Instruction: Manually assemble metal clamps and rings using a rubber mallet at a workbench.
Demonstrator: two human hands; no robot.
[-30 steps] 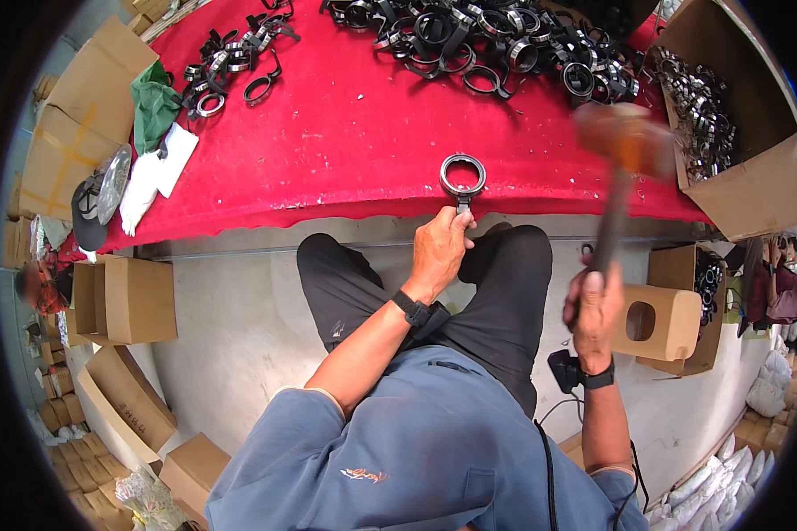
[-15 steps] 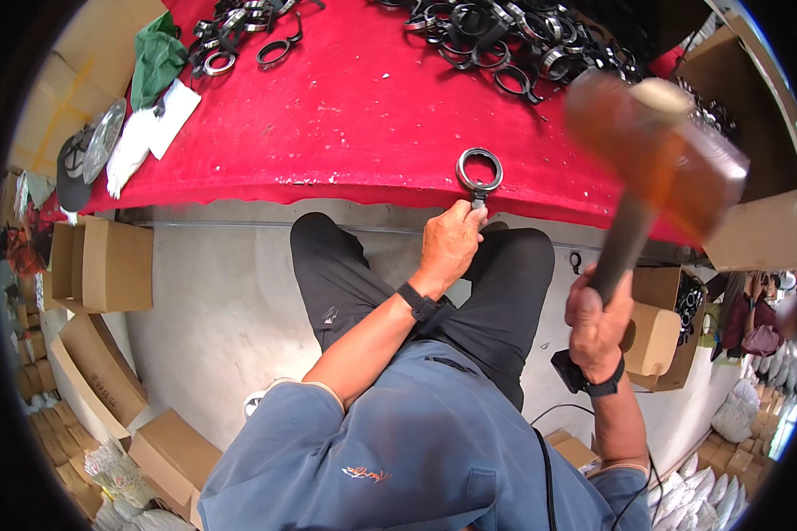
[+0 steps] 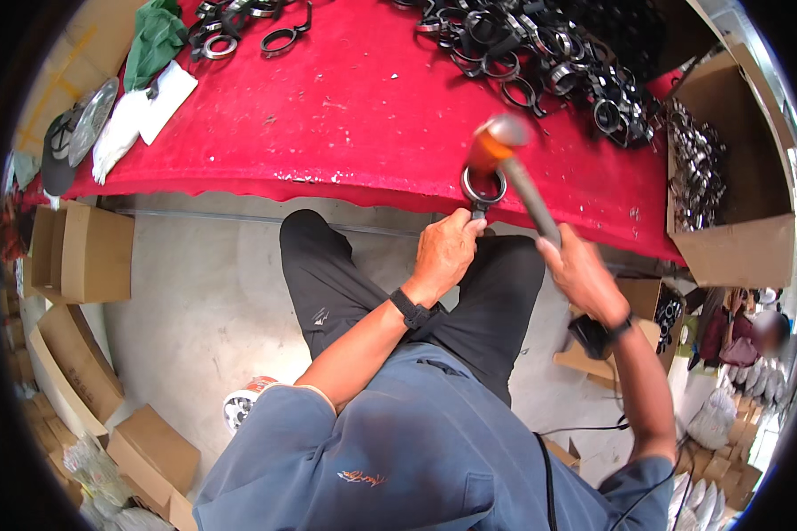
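My left hand is closed around the short black stem of a ring-shaped clamp, whose round part rests at the front edge of the red-covered table. In my right hand is the grey handle of a mallet. Its orange head with a pale face is over the far side of the ring, slightly blurred; whether it touches the ring I cannot tell. Further back on the cloth lies a big heap of similar black and silver ring clamps.
A smaller group of ring clamps lies at the far left, near a green cloth and white gloves. An open cardboard box of metal parts stands at the right. More cardboard boxes sit on the floor at the left.
The mallet has swung down and left, from raised at the right to over the ring clamp. My right hand moved up toward the table; my left hand keeps its hold on the clamp.
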